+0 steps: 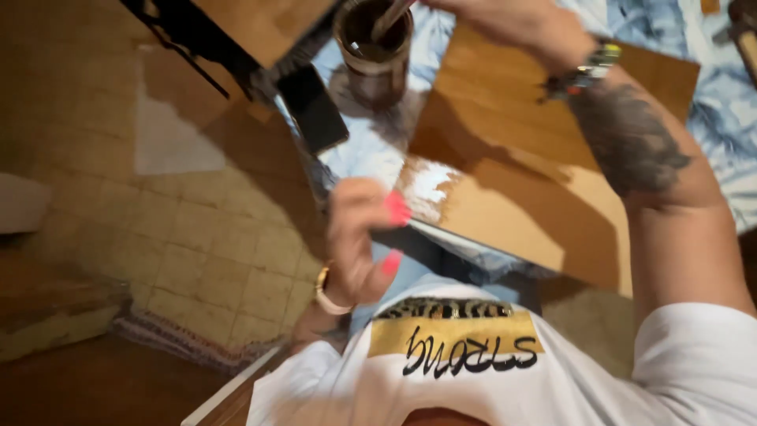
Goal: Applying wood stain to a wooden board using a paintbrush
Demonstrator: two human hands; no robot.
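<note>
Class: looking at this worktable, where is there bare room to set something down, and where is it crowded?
Free: the pale, unshaded part of the wooden board between the left hand and right forearm. The patterned cloth between phone and board is bare too. Crowded: around the can, where the right hand works a stick.

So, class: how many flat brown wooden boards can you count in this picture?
2. One large brown wooden board lies on the pale patterned cloth under the right forearm. A second brown board sits at the top edge, left of the dark jar. More may lie outside the view.
</note>
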